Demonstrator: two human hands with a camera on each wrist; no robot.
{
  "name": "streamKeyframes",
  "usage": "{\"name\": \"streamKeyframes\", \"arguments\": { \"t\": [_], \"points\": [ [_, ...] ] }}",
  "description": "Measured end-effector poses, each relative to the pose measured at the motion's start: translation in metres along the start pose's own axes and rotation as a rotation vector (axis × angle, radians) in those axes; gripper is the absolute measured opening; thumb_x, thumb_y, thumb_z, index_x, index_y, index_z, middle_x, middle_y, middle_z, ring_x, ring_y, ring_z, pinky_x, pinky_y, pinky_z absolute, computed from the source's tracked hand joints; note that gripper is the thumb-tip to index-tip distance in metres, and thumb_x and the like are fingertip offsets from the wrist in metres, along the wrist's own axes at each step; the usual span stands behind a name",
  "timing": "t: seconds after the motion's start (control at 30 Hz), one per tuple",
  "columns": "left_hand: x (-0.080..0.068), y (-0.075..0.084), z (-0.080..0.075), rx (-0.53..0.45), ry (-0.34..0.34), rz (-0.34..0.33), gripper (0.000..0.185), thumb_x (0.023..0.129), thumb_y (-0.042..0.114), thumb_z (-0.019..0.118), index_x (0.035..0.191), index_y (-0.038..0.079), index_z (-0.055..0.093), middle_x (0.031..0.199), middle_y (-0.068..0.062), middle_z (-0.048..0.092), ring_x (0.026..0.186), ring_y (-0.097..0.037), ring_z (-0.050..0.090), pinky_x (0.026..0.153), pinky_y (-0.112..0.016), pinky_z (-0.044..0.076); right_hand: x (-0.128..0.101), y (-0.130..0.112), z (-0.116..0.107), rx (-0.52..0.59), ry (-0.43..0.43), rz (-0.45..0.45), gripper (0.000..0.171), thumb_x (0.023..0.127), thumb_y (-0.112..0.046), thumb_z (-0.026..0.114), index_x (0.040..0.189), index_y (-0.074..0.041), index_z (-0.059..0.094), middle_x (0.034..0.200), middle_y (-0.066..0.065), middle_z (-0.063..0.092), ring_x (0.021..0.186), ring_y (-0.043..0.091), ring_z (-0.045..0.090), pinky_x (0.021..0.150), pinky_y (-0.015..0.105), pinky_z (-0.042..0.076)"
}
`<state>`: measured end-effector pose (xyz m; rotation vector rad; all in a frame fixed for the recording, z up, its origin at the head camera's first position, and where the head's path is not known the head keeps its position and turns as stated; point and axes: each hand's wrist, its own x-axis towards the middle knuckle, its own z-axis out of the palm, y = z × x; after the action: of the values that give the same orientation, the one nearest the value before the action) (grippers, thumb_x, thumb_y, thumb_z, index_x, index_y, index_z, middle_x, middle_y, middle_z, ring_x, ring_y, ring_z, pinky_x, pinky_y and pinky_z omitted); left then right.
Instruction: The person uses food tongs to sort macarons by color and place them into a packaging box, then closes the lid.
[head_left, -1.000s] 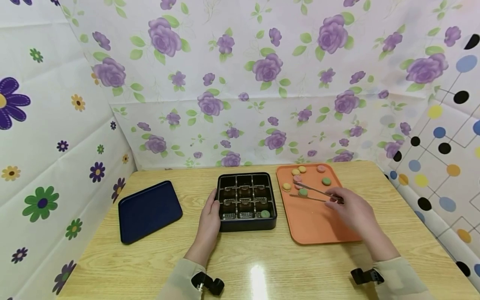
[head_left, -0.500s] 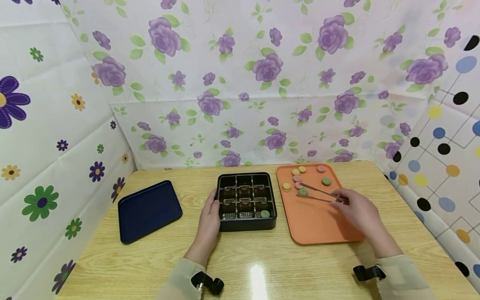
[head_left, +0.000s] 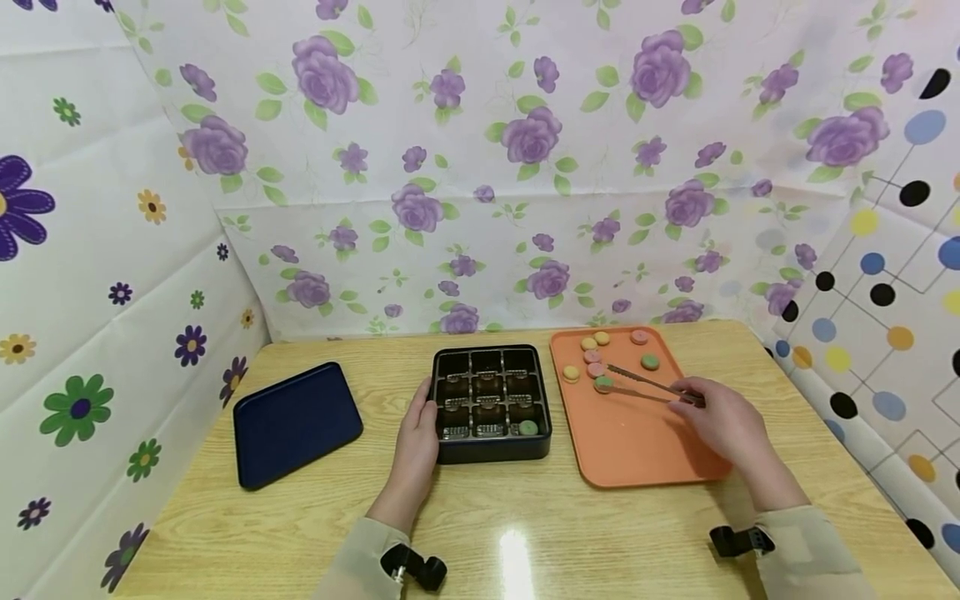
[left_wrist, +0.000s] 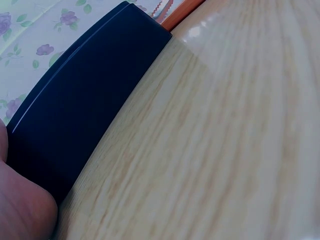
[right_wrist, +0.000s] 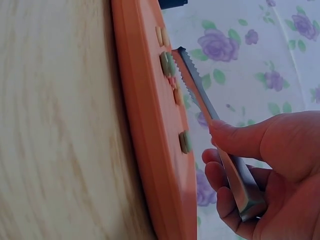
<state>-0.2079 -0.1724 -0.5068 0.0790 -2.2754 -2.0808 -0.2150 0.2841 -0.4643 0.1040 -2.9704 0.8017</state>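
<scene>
My right hand [head_left: 720, 421] pinches metal tongs [head_left: 645, 385] over the orange tray [head_left: 637, 442]. The tong tips sit around a green macaron [head_left: 603, 384] among several coloured macarons at the tray's far end. In the right wrist view the serrated tongs [right_wrist: 200, 95] reach the green macaron [right_wrist: 167, 63], my thumb and fingers [right_wrist: 240, 140] curled on the handle. My left hand [head_left: 417, 437] rests against the left side of the black compartment box [head_left: 491, 392], which holds one green macaron [head_left: 528, 427] in its near right cell. The left wrist view shows the box wall [left_wrist: 85, 105] beside my hand [left_wrist: 22, 205].
A dark blue tray [head_left: 296, 421] lies on the wooden table [head_left: 480, 517] at the left. Floral and dotted sheets wall in the table on the left, back and right. The orange tray's edge [left_wrist: 182, 12] shows behind the box.
My right hand has drawn slightly right and the tongs have shifted with it, their tips staying at the green macaron. The left hand has not moved.
</scene>
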Motion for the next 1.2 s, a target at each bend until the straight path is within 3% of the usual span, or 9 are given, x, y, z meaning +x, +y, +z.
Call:
{"name": "streamKeyframes", "arguments": {
  "t": [0.63,1.2],
  "points": [
    [0.001,-0.002,-0.001,-0.003,-0.004,0.005,0.057,0.123,0.028,0.031,0.179,0.018,0.022,0.184,-0.008,0.017,0.169,-0.035,0.011,0.134,-0.061,0.015,0.001,0.004,0.009,-0.022,0.02,-0.004,0.031,0.108,-0.025,0.075,0.132,-0.005,0.076,0.115,0.016,0.077,0.106,0.041,0.072,0.082,0.058,0.056],
    [0.001,-0.002,-0.001,-0.008,0.002,-0.005,0.057,0.123,0.029,0.031,0.179,0.02,0.023,0.183,-0.006,0.017,0.169,-0.034,0.012,0.134,-0.06,0.015,0.002,0.005,0.011,-0.03,0.017,-0.004,0.026,0.11,-0.026,0.073,0.129,-0.009,0.078,0.118,0.019,0.076,0.103,0.039,0.071,0.078,0.055,0.056]
  ]
}}
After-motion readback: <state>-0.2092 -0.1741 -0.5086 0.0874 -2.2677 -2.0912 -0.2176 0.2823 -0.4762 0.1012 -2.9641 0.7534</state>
